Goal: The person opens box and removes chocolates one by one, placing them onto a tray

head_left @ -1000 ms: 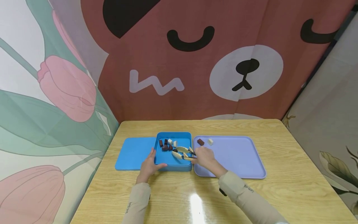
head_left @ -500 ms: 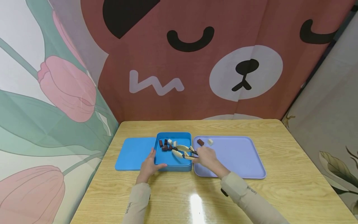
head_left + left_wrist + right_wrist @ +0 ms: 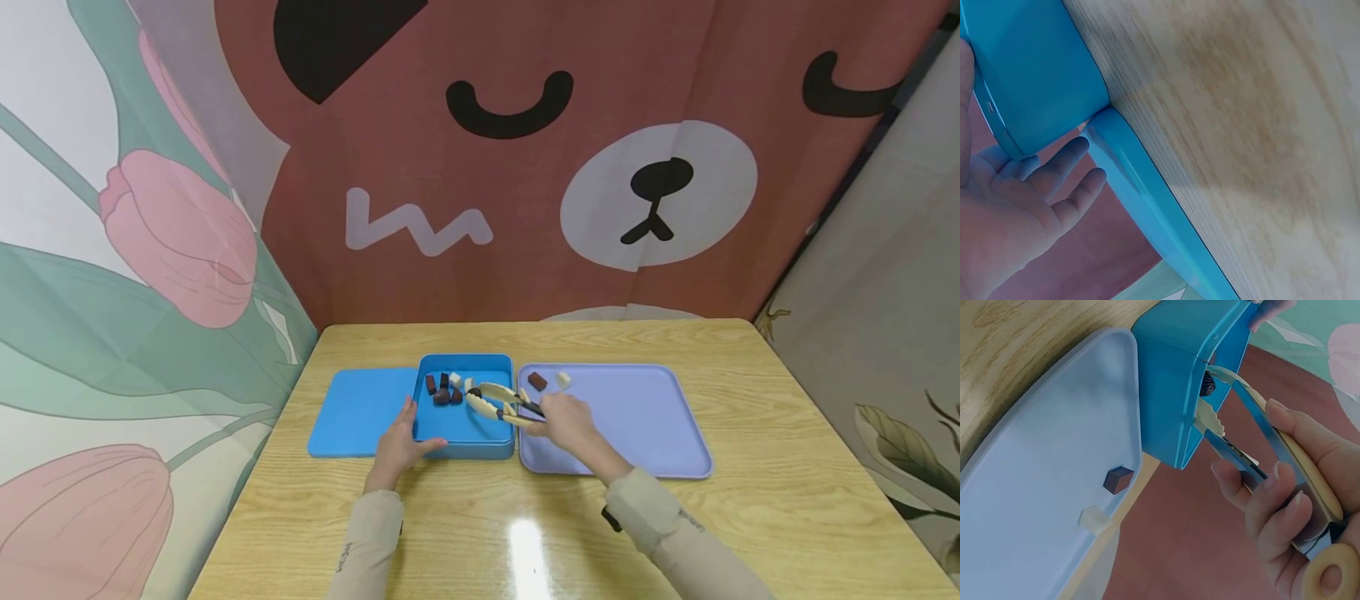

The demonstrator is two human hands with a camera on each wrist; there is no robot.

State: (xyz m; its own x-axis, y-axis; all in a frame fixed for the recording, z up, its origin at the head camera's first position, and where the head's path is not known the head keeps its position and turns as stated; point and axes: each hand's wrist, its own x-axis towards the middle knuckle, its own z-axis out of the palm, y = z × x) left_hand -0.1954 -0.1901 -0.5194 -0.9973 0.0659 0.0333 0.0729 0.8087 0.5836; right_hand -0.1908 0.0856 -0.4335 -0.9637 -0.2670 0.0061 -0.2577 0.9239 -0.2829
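My right hand (image 3: 568, 423) grips a pair of tongs (image 3: 498, 415) with cream scalloped tips and metal arms. The tips reach over the right side of a blue box (image 3: 472, 451). A dark ridged round piece (image 3: 1208, 383) shows between them in the right wrist view; I cannot tell whether they pinch it. Further left in the box lie several dark brown chocolate-like pieces (image 3: 442, 397) and white ones (image 3: 455, 379). My left hand (image 3: 397, 454) rests spread at the box's near left corner, thumb along the front, fingers fairly straight along the left wall.
A lilac tray (image 3: 615, 421) sits right of the box, with a brown cube (image 3: 537, 381) and a white cube (image 3: 564, 380) near its far left corner. Left of the box lies a flat blue lid (image 3: 363, 412). All stand on a wooden table (image 3: 465, 517) before a printed curtain.
My right hand and the tongs have shifted to the right. The dark round piece at the tips has moved slightly away from me and right. My left hand stays put.
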